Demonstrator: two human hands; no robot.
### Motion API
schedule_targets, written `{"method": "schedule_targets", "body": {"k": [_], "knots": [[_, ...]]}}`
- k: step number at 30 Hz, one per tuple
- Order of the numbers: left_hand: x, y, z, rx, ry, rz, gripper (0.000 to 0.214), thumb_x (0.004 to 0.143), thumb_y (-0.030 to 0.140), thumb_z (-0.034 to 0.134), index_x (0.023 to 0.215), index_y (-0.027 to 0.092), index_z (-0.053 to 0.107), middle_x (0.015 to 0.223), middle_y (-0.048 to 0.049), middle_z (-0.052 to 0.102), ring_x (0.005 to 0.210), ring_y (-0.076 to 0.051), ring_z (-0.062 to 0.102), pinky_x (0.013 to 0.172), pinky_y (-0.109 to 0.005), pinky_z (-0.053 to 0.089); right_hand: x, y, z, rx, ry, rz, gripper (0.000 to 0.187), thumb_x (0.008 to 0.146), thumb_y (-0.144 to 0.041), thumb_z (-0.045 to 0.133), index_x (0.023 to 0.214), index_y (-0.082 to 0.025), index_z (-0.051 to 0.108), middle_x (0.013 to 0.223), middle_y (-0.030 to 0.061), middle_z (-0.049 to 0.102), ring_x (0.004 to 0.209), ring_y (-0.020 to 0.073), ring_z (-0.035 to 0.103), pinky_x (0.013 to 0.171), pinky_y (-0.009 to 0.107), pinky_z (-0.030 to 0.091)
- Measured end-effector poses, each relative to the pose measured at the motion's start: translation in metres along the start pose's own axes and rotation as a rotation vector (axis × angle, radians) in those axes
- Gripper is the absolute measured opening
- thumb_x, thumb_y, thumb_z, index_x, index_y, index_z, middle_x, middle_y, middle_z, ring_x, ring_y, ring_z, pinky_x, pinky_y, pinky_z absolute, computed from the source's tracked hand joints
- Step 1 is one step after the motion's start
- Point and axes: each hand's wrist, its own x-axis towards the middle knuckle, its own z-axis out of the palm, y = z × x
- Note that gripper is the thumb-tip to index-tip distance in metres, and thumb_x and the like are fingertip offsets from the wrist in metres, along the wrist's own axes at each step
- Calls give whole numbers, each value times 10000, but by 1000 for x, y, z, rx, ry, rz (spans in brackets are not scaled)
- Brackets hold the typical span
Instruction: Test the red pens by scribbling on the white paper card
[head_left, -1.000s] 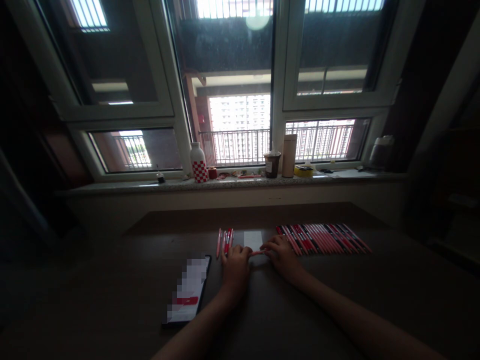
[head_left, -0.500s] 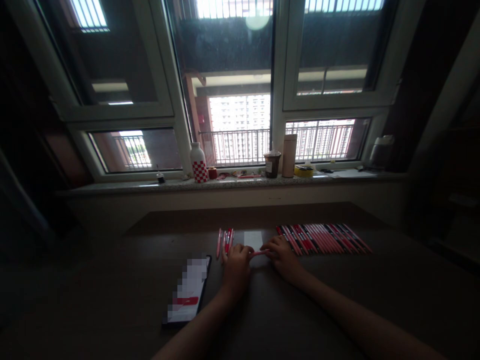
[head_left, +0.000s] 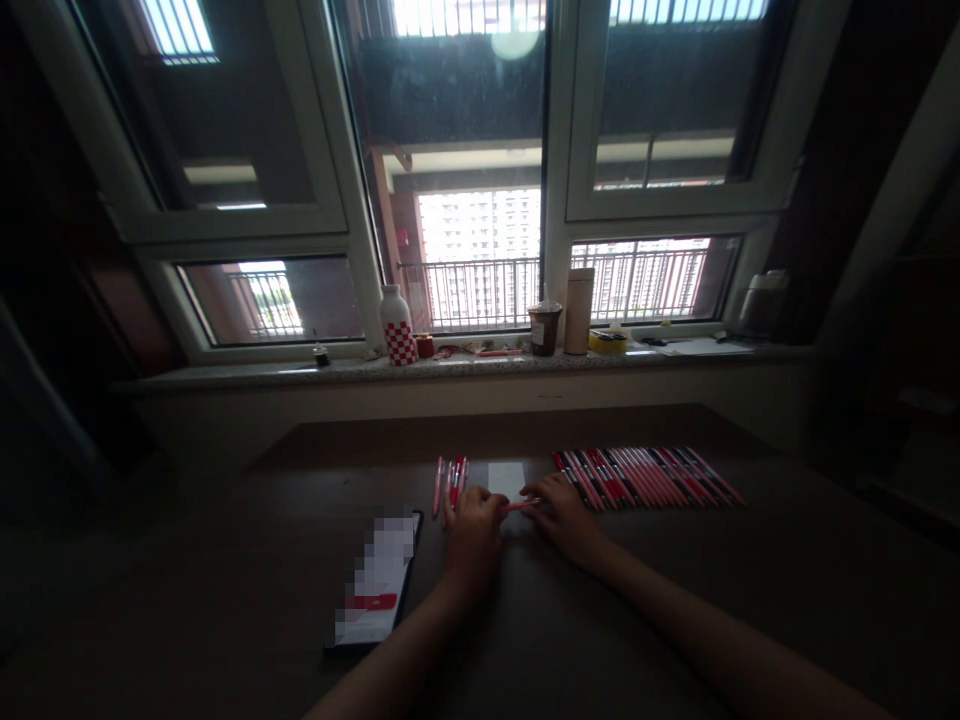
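Observation:
Both hands rest on a dark table point(head_left: 675, 590) and hold one pink pen point(head_left: 520, 505) between them, lying crosswise. My left hand point(head_left: 472, 535) is closed on its left end. My right hand point(head_left: 564, 515) pinches its right end. A small white paper slip point(head_left: 506, 477) lies just behind the pen. A few pink and red pens point(head_left: 450, 480) lie side by side to the left of the slip. A long row of several pink and red pens point(head_left: 649, 477) lies to the right, touching my right hand's far side.
A phone point(head_left: 375, 582) lies face up at my left forearm. On the windowsill point(head_left: 247, 373) stand a red-checked white bottle point(head_left: 397, 325), a dark cup point(head_left: 544, 329), a tall beige tumbler point(head_left: 578, 310), a yellow tape roll point(head_left: 607, 343) and papers point(head_left: 701, 348).
The hands and the pen have barely shifted; the right hand's fingers have crept slightly back along the pen.

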Motion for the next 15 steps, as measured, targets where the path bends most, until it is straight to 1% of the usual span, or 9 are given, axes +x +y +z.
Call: {"method": "schedule_targets", "body": {"k": [2, 5, 9, 12, 15], "knots": [[0, 1, -1, -2, -4, -5, 251, 890, 229, 433, 1010, 268, 650, 1038, -42, 584, 1047, -210, 514, 1044, -475, 221, 0, -1, 0, -24, -4, -4, 148, 869, -224, 576, 1000, -208, 644, 952, 65, 630, 975, 224, 511, 849, 349, 413], [0, 2, -3, 1, -2, -1, 249, 896, 254, 431, 1011, 276, 652, 1053, -41, 581, 1061, -214, 508, 1047, -481, 218, -1, 0, 0, -61, 0, -12, 120, 882, -242, 569, 962, -220, 656, 929, 51, 629, 978, 225, 496, 857, 356, 396], [0, 3, -3, 5, 13, 8, 241, 901, 273, 432, 1013, 287, 645, 1048, -31, 590, 1052, -207, 508, 1056, -482, 211, -1, 1, 2, -85, 14, -24, 177, 912, -315, 526, 931, -222, 676, 894, 53, 616, 956, 224, 493, 845, 356, 392], [0, 2, -2, 9, 14, 8, 241, 905, 281, 430, 1012, 289, 646, 1037, -28, 596, 1043, -202, 509, 1067, -491, 188, 0, 1, 3, -102, 16, -30, 209, 922, -330, 504, 935, -222, 682, 881, 59, 608, 946, 225, 494, 845, 360, 392], [0, 2, -1, 6, 11, 13, 253, 911, 297, 421, 1028, 291, 645, 1023, -30, 597, 1046, -204, 508, 1070, -498, 179, 0, 0, 2, -88, 5, -18, 178, 908, -312, 531, 986, -221, 662, 923, 63, 615, 972, 231, 493, 860, 364, 392]]}}
